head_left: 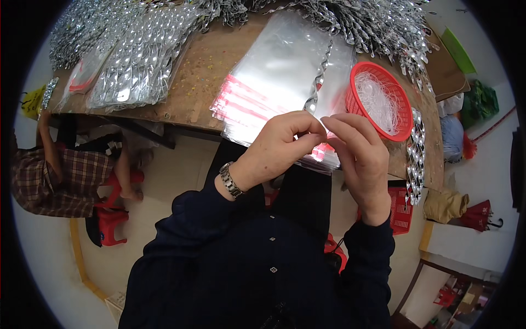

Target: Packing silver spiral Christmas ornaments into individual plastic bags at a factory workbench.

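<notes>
My left hand [279, 143] is closed, thumb and index finger pinched together over the stack of clear plastic bags [268, 60] with red-printed edges. A twisted silver strip [318, 85] lies along the stack, and its near end goes out of sight behind my left index finger. Close beside it, my right hand [360, 159] has thumb and index tip drawn together in a pinch. Whatever is between the fingertips of either hand is too small or hidden to make out. To the right of my right hand sits a round red plastic basket [354, 101] holding a tangle of fine clear threads [378, 98].
Bundles of twisted silver strips [145, 60] cover the table's left, and a larger heap [361, 24] lies along its far side. More strips [416, 159] hang over the right edge. At the left, another person [66, 175] in a checked garment sits near red stools [112, 222].
</notes>
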### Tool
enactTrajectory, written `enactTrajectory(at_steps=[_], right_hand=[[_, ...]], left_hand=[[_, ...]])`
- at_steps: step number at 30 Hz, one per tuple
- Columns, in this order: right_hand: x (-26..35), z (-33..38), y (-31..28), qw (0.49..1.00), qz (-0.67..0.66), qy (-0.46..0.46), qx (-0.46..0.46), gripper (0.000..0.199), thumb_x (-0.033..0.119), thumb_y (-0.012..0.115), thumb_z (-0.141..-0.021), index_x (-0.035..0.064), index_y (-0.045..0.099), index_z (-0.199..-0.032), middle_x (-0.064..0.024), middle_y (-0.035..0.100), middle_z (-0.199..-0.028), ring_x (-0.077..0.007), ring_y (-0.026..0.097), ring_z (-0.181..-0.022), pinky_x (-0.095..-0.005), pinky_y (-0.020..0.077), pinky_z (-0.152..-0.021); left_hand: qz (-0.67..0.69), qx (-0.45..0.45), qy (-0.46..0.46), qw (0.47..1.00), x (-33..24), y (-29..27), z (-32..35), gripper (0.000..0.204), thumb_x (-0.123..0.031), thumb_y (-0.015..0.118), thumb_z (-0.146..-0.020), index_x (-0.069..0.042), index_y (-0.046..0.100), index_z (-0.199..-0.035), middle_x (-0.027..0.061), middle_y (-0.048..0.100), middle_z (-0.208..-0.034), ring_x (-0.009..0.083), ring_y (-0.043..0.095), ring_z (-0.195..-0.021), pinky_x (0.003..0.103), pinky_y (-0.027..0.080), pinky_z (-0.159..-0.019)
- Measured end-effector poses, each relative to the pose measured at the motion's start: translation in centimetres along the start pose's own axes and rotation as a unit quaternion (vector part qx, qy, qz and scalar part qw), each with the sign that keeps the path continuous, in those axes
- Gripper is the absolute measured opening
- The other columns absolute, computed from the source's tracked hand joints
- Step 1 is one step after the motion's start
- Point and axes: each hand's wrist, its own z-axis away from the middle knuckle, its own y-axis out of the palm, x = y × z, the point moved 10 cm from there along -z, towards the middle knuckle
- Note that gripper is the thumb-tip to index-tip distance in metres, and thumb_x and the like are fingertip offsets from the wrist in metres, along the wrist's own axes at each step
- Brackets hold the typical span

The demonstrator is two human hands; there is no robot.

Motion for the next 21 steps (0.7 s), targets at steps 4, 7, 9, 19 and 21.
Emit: enactTrajectory(at_steps=[4,7,9,19,21], right_hand=[[0.2,0.0,0.4,0.999,0.021,-0.019,0.031,0.026,-0.002,0.065,-0.076,0.0066,0.065,-0.101,-0.0085,0.064,-0.090,-0.0263,0.065,-0.078,-0.0335,0.0520,-0.065],[0.2,0.0,0.3,0.998,0.041,-0.024,0.046,0.023,-0.003,0.066,-0.076,0.0043,0.065,-0.098,-0.0093,0.064,-0.088,-0.0257,0.064,-0.076,-0.0326,0.0514,-0.065],[0.3,-0.1,0.3,0.997,0.049,-0.028,0.056,0.022,-0.005,0.067,-0.076,0.0027,0.065,-0.097,-0.0103,0.064,-0.088,-0.0247,0.064,-0.076,-0.0313,0.0513,-0.065],[0.2,-0.1,0.6,0.992,0.081,-0.043,0.089,0.015,-0.005,0.065,-0.074,0.0011,0.061,-0.087,-0.0108,0.060,-0.079,-0.0264,0.062,-0.071,-0.0332,0.0489,-0.062],[0.1,0.0,0.7,0.990,0.094,-0.042,0.095,0.015,-0.005,0.065,-0.074,0.0010,0.060,-0.087,-0.0108,0.059,-0.078,-0.0268,0.061,-0.070,-0.0337,0.0487,-0.061]], left_hand=[[0.007,0.041,-0.024,0.999,0.6,0.6,0.0,0.013,-0.005,0.054,-0.092,0.001,0.063,-0.099,-0.0007,0.060,-0.087,0.0051,0.052,-0.073,0.021,0.043,-0.065],[0.037,0.056,-0.047,0.997,1.0,0.8,0.2,0.011,-0.005,0.054,-0.092,0.001,0.062,-0.097,-0.0010,0.059,-0.084,0.0048,0.052,-0.071,0.020,0.043,-0.064],[0.048,0.062,-0.052,0.996,1.0,0.9,0.2,0.010,-0.005,0.054,-0.092,0.001,0.062,-0.096,-0.0012,0.058,-0.083,0.0046,0.052,-0.070,0.020,0.043,-0.063],[0.039,0.068,-0.076,0.994,1.1,1.3,0.1,0.012,-0.009,0.057,-0.092,0.001,0.063,-0.096,-0.0018,0.059,-0.080,0.0037,0.051,-0.068,0.019,0.043,-0.062],[0.038,0.070,-0.079,0.994,1.2,1.4,0.1,0.012,-0.009,0.057,-0.092,0.000,0.063,-0.096,-0.0017,0.060,-0.080,0.0036,0.051,-0.068,0.019,0.043,-0.062]])
